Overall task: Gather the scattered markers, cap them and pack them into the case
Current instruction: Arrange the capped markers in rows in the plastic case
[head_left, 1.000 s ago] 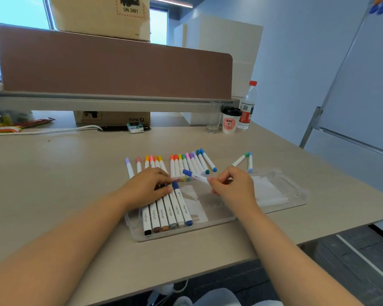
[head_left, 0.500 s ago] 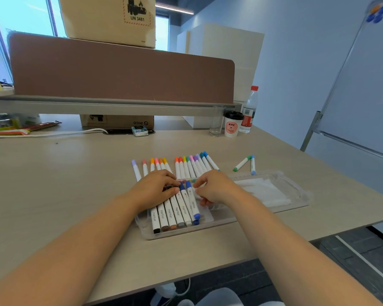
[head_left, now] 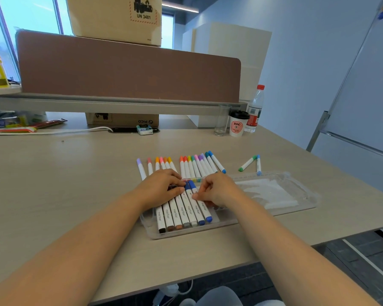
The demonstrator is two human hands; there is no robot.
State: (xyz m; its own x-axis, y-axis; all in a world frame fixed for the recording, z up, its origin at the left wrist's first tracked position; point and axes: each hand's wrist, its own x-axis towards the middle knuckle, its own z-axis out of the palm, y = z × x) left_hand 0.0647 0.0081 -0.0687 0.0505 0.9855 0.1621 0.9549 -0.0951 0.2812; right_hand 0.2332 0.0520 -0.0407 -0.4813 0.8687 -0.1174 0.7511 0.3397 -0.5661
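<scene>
Now the left hand (head_left: 161, 188) is pressing flat on the markers (head_left: 175, 214) lying in the clear case (head_left: 186, 236), while the right hand (head_left: 217, 191) seems to be pinching the blue marker (head_left: 205, 210) mid-barrel, a light, stiff, smooth thing, likely rolling unless held there.

The right hand (head_left: 217, 191) pinches the last marker (head_left: 203, 209) in the case (head_left: 301, 207). Just left of this grip, the other packed markers (head_left: 177, 214) lie side by side, partly under the left hand (head_left: 161, 188). Behind the grip, a row of markers (head_left: 197, 166) lies on the table (head_left: 75, 184). Two loose markers (head_left: 248, 163) lie behind it and to the right. The rest of the case stretches to the right of the grip.
</scene>
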